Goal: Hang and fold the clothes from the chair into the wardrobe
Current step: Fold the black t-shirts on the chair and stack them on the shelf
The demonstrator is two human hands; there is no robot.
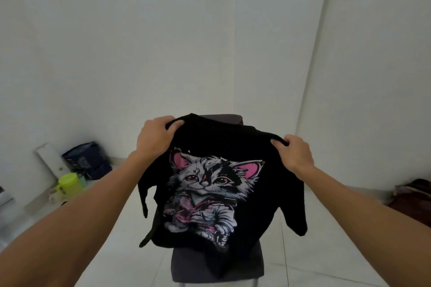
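Two bare hands hold one garment in the single head view. The left hand (155,134) sits at about 11 o'clock of the frame centre's lower half, its fingers curled over the top edge of the black T-shirt (233,144) and pinching the fabric at one shoulder. The right hand (295,152) lies at about 2 o'clock from the print, thumb and fingers likewise pinched on the opposite shoulder. Both forearms reach in from the bottom corners.

The black T-shirt hangs spread between the two hands, above and in front of the chair (198,268). Its cat print (207,193), grey and white with pink ears, faces the camera and is tilted. One sleeve droops at 8 o'clock of the print, another at 4 o'clock. The hem falls to the grey seat; whether it touches cannot be told. The chair back shows just behind the collar at 12 o'clock.

At 9 o'clock, on the floor by the wall, stand a lime-green jug (70,184) and a dark blue bag (87,161). At 3 o'clock lies a dark reddish bundle (412,202), indistinct.
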